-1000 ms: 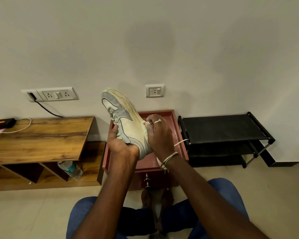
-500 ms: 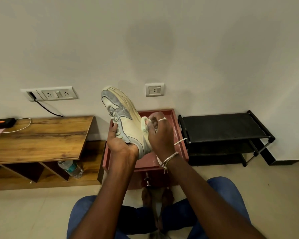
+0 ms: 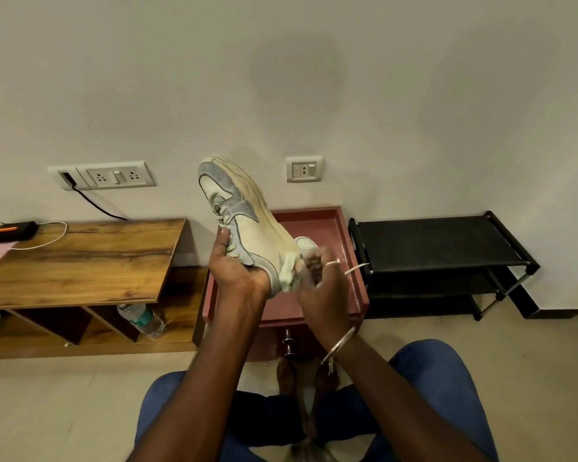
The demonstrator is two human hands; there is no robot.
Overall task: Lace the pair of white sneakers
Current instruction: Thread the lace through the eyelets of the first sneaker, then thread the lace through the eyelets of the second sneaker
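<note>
Sits with knees in jeans (image 3: 441, 378) nearest, bare feet (image 3: 289, 375) on the floor between them. Wears a bangle (image 3: 339, 345) on the right wrist and a ring (image 3: 332, 262) on one finger.

Grips the sneaker (image 3: 257, 228) with the left hand (image 3: 239, 271), fingers curled round its laced side near the heel end. Holds it in the air, toe up and away, sole turned to the right.

Pinches a pale flap (image 3: 288, 273) at the sneaker's near end with the right hand (image 3: 324, 285), fingers curled tight, just right of the left hand. Shows a thin white lace (image 3: 356, 269) poking out right of the right hand; cannot tell whether held.

Beyond both hands, a red tray (image 3: 347, 228), with a white shape (image 3: 306, 243) peeking just above the right knuckles; cannot tell what. Right of the right hand, a black rack (image 3: 431, 248). Left of the left hand, a wood desk (image 3: 80, 258) with a bottle (image 3: 142, 320) under it. Farthest off, wall sockets (image 3: 117, 176).
</note>
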